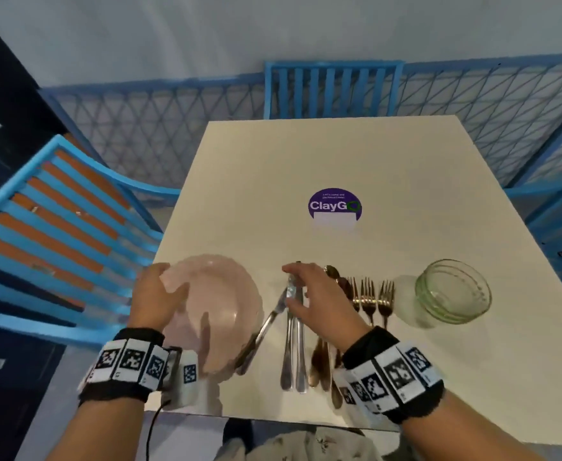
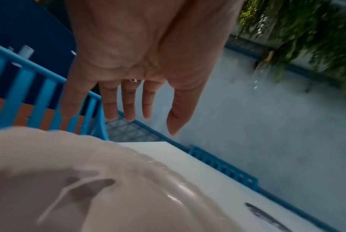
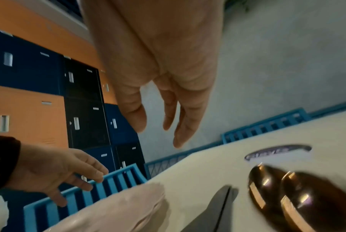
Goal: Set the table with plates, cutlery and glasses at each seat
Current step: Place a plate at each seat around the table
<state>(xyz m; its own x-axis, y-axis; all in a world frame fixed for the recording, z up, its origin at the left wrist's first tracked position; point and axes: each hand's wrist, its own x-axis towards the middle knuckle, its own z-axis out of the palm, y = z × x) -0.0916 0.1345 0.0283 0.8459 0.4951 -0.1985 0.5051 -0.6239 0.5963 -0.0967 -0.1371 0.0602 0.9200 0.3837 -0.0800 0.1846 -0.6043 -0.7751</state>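
A stack of pale pink plates sits at the table's near left corner. My left hand hovers over its left rim with straight fingers, holding nothing. Silver knives lie just right of the plates, one leaning on the plate rim. My right hand hangs relaxed above the knife blades, empty. Copper spoons and forks lie further right, then green glasses.
The cream table carries a purple round sticker at its middle. A blue slatted chair stands at the left side and another at the far end. Blue railing and lockers lie beyond.
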